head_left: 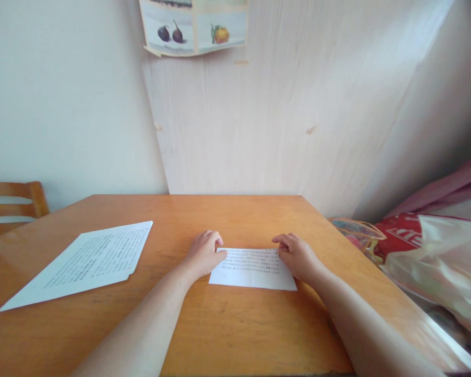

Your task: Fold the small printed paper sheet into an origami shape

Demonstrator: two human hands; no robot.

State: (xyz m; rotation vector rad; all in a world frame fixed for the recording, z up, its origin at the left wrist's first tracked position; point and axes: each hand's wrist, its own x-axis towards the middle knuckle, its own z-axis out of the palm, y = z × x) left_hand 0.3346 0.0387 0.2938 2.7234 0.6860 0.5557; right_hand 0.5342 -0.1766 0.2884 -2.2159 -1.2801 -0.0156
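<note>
A white sheet of paper point(251, 277) with rows of printed text lies in front of me, its far edge between my two hands. It looks half a sheet high, perhaps folded. My left hand point(206, 254) is at its far left corner, the thumb on the paper and the other fingers curled beyond the edge. At the far right corner, my right hand point(298, 256) has its thumb on the print, fingers bent over the edge. Both hands seem closed loosely on the paper; the fingertips behind it are partly hidden.
A stack of printed sheets point(98, 256) lies on the left of the wooden table point(227, 335). A wooden chair point(11, 209) stands beyond the left edge. To the right are a red bag point(400, 233) and a whitish plastic bag point(451, 262). A fruit picture point(194, 31) hangs on the wall.
</note>
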